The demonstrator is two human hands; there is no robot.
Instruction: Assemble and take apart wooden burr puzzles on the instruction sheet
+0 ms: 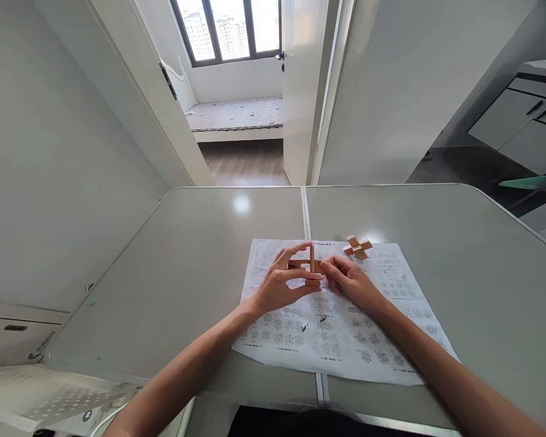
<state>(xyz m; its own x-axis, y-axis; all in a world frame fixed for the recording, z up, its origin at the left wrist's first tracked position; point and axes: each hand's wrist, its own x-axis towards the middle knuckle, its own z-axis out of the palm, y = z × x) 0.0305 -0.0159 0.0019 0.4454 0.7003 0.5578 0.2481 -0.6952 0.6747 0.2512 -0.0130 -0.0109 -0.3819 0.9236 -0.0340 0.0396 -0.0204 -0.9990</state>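
Above a white printed sheet [337,349], both my hands hold small wooden puzzle pieces. My left hand [277,282] grips an upright wooden stick [312,258] between its fingers, with another small wooden piece [313,283] pinched low near the thumb. My right hand [348,279] pinches the right end of a level wooden piece [298,263] that crosses the upright stick. How the pieces join is partly hidden by my fingers. Beyond my right hand, an assembled wooden cross-shaped puzzle [357,247] rests at the sheet's far edge.
The sheet lies on a grey table [186,261] with a pale seam [306,212] down its middle. Two small dark scraps or marks [304,326] show on the sheet. Past the table, an open door [304,91] leads to a room with a bed [236,114]. A wall [73,152] runs along the left.
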